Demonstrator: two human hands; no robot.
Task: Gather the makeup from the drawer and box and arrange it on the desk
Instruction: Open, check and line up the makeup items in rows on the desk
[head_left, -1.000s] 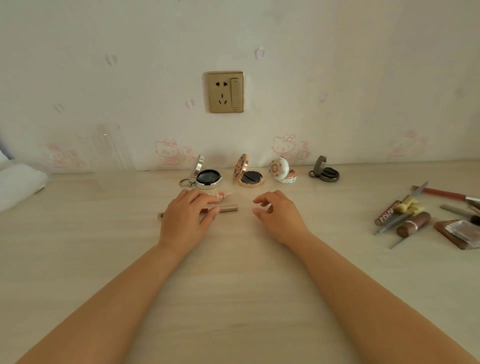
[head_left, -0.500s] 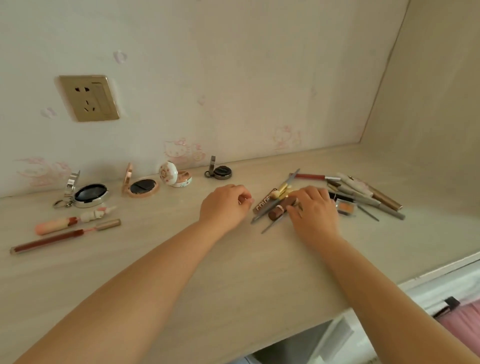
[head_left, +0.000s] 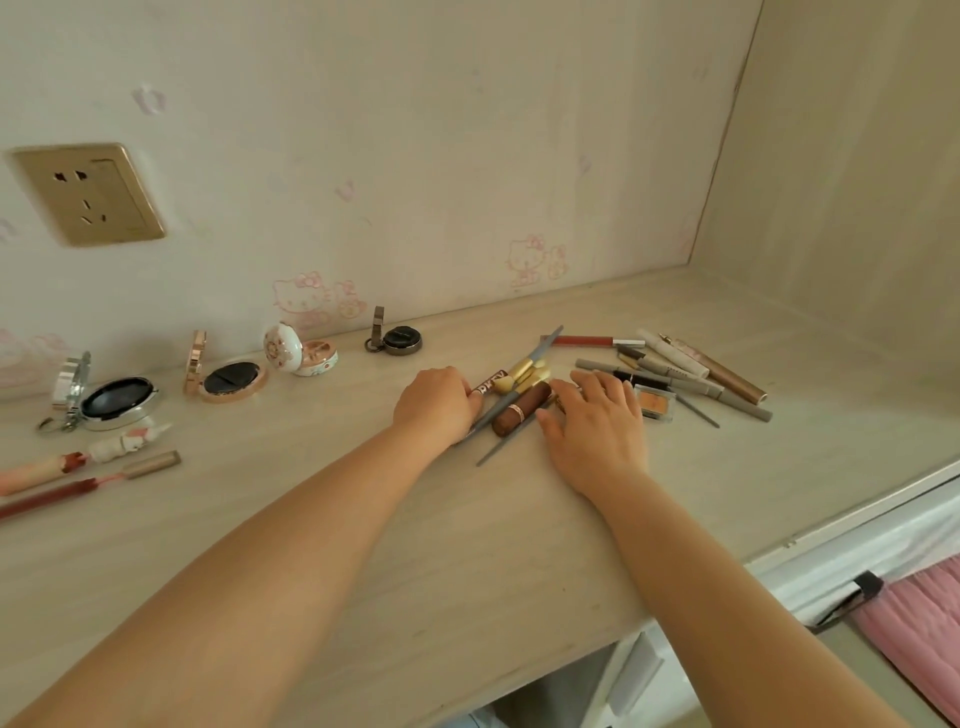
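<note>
**Both hands at the loose heap of sticks, right of the compacts**

Pale wood-grain desk (head_left: 467, 545) runs along a wall with cartoon-cat stickers and a gold wall socket (head_left: 85, 195). Taking the brown lipstick tube (head_left: 521, 408) as the landmark: it lies on the desk between the two hands, long axis diagonal, near end toward the person and to the left, far end toward the wall and to the right. Two thin grey pencils (head_left: 506, 439) run almost parallel beside it, so this part of the heap shares one diagonal, probably because it was put down as a bunch.

Just left of the tube, the left hand (head_left: 438, 404) has its fingers curled at the near end of a printed tube (head_left: 490, 386); whether its grip has closed on that tube I cannot tell. Just right of the tube, the right hand (head_left: 597, 423) lies palm down with fingers spread and relaxed over the heap, holding nothing. My guess is that it steadies the heap while one piece is drawn out.

Right of the tube, beyond the right hand, lie an orange eyeshadow pan (head_left: 653, 402) and a fan of pens (head_left: 691, 371), pointing toward the wall and to the left.

Far left of the tube, four open compacts (head_left: 228, 376) stand in a row by the wall, and two long sticks (head_left: 78, 478) lie side by side in front of them, so that side looks arranged.
</note>
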